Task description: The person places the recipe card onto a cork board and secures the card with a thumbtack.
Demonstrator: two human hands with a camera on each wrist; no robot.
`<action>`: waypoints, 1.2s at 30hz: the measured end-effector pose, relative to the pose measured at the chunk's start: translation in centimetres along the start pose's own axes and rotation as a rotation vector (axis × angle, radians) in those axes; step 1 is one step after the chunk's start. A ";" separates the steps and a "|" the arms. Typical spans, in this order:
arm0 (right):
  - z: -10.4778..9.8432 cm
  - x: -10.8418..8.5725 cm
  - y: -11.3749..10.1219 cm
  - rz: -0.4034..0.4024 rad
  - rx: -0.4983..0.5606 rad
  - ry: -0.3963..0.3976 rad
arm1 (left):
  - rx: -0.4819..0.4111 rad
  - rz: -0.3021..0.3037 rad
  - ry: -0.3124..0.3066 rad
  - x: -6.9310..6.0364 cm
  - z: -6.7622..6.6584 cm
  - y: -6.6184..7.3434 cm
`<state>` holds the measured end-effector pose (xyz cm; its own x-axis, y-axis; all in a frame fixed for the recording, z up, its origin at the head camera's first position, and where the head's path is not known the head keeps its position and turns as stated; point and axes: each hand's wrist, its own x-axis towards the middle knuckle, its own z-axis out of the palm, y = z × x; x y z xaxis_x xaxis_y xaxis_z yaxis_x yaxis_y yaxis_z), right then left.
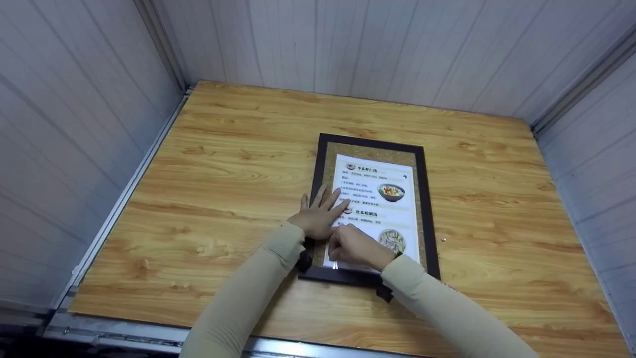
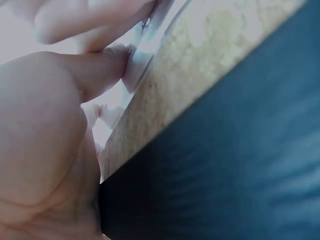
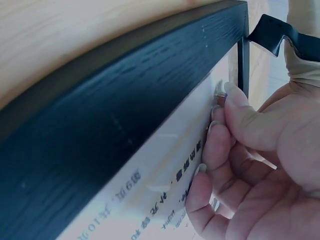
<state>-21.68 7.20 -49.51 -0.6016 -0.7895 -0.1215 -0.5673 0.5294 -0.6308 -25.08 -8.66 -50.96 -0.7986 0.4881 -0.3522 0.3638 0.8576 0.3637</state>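
Observation:
A printed recipe sheet (image 1: 370, 199) in a clear sleeve lies on a cork board (image 1: 370, 150) with a dark frame (image 1: 431, 233). My left hand (image 1: 318, 219) rests with fingers spread on the sheet's left side and the frame. Just below it, my right hand (image 1: 355, 244) is curled at the sheet's lower left. In the right wrist view, its thumb and forefinger pinch a small shiny thumbtack (image 3: 220, 93), partly hidden by the fingertips. Another thumbtack (image 1: 405, 176) sits in the sheet's upper right corner.
A small shiny tack (image 1: 443, 239) lies on the wooden table (image 1: 238, 174), right of the frame. Pale panel walls (image 1: 348, 49) enclose the table at the back and sides. A metal edge (image 1: 288, 346) runs along the front.

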 end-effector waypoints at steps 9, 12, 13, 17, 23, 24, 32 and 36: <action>-0.4 -0.1 -0.3 0.022 -0.020 0.018 | 0.006 0.005 0.016 0.1 -0.2 0.3; -0.4 -0.1 -0.3 0.032 -0.017 0.031 | -0.010 0.017 0.026 0.2 -0.1 0.2; -0.3 0.0 -0.3 0.029 -0.021 0.033 | -0.015 0.020 0.029 0.1 -0.1 0.1; 0.0 0.1 -0.5 0.018 -0.024 0.046 | -0.037 0.027 0.036 -0.1 0.2 -0.2; 0.1 -0.1 -0.5 0.052 -0.033 0.070 | -0.049 0.041 0.032 0.2 0.2 -0.2; 0.1 -0.2 -0.5 0.062 -0.032 0.074 | -0.048 0.042 0.031 0.3 0.2 -0.2; 0.3 -0.4 -0.4 0.063 -0.001 0.114 | -0.042 0.037 0.048 0.3 0.2 -0.2; 0.4 -0.4 -0.3 0.051 -0.003 0.128 | -0.046 0.025 0.052 0.3 0.3 -0.2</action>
<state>-21.03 7.25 -49.59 -0.6967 -0.7152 -0.0547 -0.5354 0.5692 -0.6240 -25.28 -8.61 -51.38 -0.8139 0.4991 -0.2976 0.3625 0.8363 0.4113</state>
